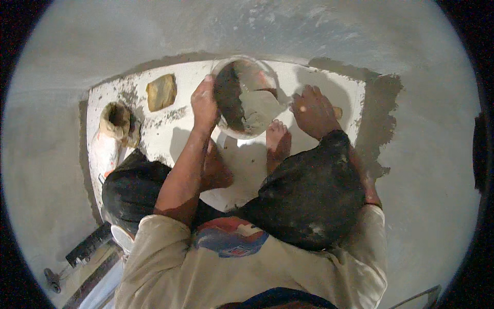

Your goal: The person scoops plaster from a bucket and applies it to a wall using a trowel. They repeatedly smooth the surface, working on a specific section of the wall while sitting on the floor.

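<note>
A round, pale bucket (249, 135) stands tilted near my feet, with dark and light grey wet mortar (229, 98) inside it. My left hand (205, 105) grips its left rim. At the right of the bucket, my right hand (313, 110) is closed around a trowel. The tan end of the trowel's handle (337, 112) sticks out past the hand. Its pale grey blade (261, 107) seems to reach over the rim into the bucket, smeared with mortar, so its outline is hard to make out.
I squat on a white, mortar-spattered board (242, 177) against grey plastered walls (432, 154). A tan block (161, 92) lies at the far left. Nearer stands an opened sack (110, 139). A strip of darker wet mortar (383, 118) borders the board's right edge.
</note>
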Tool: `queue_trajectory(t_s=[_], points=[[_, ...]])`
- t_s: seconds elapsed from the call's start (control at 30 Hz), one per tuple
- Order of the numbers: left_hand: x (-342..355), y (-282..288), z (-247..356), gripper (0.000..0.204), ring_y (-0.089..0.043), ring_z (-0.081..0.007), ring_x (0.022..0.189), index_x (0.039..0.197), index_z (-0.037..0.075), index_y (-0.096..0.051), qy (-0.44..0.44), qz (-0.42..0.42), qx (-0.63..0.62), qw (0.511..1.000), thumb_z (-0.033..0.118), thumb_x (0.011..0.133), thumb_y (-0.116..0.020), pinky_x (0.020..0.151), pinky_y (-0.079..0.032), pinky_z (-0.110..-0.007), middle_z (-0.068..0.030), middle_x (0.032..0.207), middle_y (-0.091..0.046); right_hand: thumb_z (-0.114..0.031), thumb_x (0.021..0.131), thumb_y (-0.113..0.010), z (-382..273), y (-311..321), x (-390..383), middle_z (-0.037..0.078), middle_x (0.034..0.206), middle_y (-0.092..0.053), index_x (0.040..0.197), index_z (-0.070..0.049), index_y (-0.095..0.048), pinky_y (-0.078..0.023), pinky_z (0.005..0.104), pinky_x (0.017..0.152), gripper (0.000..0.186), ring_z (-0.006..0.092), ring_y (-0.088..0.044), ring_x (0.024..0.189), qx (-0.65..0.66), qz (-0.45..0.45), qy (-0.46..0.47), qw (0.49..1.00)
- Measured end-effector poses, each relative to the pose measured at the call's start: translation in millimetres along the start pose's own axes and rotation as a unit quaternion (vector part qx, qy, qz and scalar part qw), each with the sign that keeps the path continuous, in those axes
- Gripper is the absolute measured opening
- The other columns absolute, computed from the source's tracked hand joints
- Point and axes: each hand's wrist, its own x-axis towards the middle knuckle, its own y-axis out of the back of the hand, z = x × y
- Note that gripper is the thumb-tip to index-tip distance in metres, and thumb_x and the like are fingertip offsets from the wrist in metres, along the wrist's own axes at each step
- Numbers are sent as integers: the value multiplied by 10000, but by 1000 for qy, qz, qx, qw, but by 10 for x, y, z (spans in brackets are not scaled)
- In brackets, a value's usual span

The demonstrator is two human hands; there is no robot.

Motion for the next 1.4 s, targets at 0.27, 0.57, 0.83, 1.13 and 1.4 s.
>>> queue_trajectory(t_s=[0.27,0.57,0.83,1.13,1.4], points=[[133,401,-175,502,-622,-181,967,1176,-60,-705,12,-43,118,992,384,1101,-482,929,-493,-339,-105,1050,-730,-179,794,-675,-394,-514,640,131,803,-684,937,-51,-719,-552,458,720,197,344,-686,817,65,16,156,986],[147,120,-144,509,-627,-180,1007,1214,-60,-695,19,-49,-11,999,383,1102,-470,944,-491,-340,-119,1084,-730,-210,765,-707,-436,-828,619,148,749,-664,794,-88,-726,-550,450,685,127,340,-681,741,15,-27,184,982],[43,291,-408,470,-645,-205,1037,1226,-67,-690,21,6,-20,1000,349,1096,-514,978,-502,-359,-136,1125,-735,-287,872,-723,-482,-1295,593,189,829,-692,932,-40,-733,-553,475,771,254,378,-690,804,226,-60,97,968],[253,958,-887,624,-640,-240,1049,1206,-61,-696,61,98,67,991,497,1095,-438,959,-498,-363,-162,1173,-710,-356,922,-697,264,-665,94,133,948,-736,968,-86,-723,-578,469,805,276,343,-715,879,307,-67,12,949],[177,1184,-1294,675,-672,-242,981,1183,-71,-694,155,156,-150,964,558,1066,-478,919,-521,-354,-152,1115,-722,-303,845,-768,1504,-885,-66,177,992,-734,1093,-69,-718,-571,460,811,345,376,-707,909,144,-47,-147,977]])
